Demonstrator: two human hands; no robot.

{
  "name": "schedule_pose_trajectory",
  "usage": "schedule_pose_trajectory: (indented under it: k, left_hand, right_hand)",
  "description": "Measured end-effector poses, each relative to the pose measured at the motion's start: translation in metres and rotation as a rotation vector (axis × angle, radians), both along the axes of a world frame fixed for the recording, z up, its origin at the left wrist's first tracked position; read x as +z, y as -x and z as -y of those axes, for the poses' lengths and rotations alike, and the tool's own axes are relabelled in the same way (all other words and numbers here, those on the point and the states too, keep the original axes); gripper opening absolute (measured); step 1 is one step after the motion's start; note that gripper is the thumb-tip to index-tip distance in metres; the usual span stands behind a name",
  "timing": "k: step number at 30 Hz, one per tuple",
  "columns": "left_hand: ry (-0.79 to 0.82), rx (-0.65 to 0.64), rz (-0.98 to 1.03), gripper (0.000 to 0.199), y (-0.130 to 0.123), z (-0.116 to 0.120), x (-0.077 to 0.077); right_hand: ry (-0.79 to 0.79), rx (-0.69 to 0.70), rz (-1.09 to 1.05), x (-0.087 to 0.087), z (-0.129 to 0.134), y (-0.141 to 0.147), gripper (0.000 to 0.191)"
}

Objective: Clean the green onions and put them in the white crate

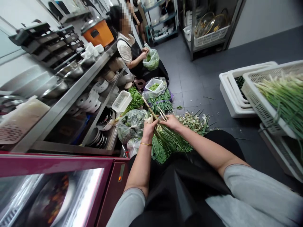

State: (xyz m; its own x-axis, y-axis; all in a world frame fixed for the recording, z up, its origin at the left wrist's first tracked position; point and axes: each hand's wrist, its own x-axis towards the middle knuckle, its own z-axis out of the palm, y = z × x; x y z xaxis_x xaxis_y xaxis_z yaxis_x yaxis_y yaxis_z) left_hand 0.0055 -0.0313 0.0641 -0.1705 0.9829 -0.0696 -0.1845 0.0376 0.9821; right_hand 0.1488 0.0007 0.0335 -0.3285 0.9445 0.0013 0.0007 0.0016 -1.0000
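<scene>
In front of my lap, my left hand point(150, 126) is closed round green onions, with a long pale stalk point(149, 106) sticking up past its fingers. Close beside it, my right hand point(172, 122) pinches more green onions by their white ends point(162, 113). Their green leaves point(167, 136) hang down between my forearms, over a heap of greens. Beyond my right hand lies a pile of peelings and trimmings point(195, 122) on the floor. A clear plastic bag of greens point(132, 126) rests left of my left hand.
Ahead sits a co-worker point(127, 52) holding a bag of greens point(151, 60). A small white basket point(121, 101) stands by steel shelving point(75, 97). White crates point(260, 97) with green onions stand at right. A glass-topped red cabinet point(111, 189) is at near left.
</scene>
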Motion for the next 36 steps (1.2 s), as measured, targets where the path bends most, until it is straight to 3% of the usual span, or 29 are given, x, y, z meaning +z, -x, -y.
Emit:
schedule_pose_trajectory:
  k: [3, 7, 12, 17, 23, 26, 28, 32, 36]
  left_hand:
    - [0.039, 0.017, 0.034, 0.045, 0.004, 0.008, -0.003]
    - [0.069, -0.125, 0.062, 0.043, 0.014, 0.012, -0.007]
    - [0.054, -0.179, 0.123, 0.045, 0.019, 0.01, -0.01]
    - [0.017, -0.141, 0.107, 0.04, 0.016, 0.008, -0.008]
    - [0.015, -0.275, 0.121, 0.06, 0.027, 0.012, -0.008]
    - [0.032, -0.335, 0.1, 0.054, 0.032, 0.014, -0.011]
    - [0.013, -0.314, 0.068, 0.046, 0.029, 0.015, -0.014]
    - [-0.032, -0.254, -0.013, 0.043, 0.022, 0.015, -0.019]
    - [0.048, -0.342, -0.085, 0.055, 0.04, 0.019, -0.022]
  right_hand:
    - [-0.052, 0.059, 0.094, 0.005, 0.004, -0.01, 0.045]
    - [-0.139, 0.124, 0.274, 0.028, 0.004, -0.029, 0.039]
    - [-0.191, 0.341, 0.36, 0.049, -0.009, -0.033, 0.034]
    - [-0.127, 0.237, 0.237, 0.04, -0.016, -0.019, 0.048]
    - [-0.196, 0.35, 0.293, 0.035, -0.005, -0.019, 0.046]
    - [-0.255, 0.412, 0.394, 0.041, -0.001, -0.022, 0.044]
    - [-0.294, 0.359, 0.452, 0.045, 0.004, -0.016, 0.038]
    - [-0.318, 0.08, 0.534, 0.048, 0.011, 0.002, 0.017]
    - [0.032, 0.103, 0.263, 0.064, 0.002, -0.014, 0.012]
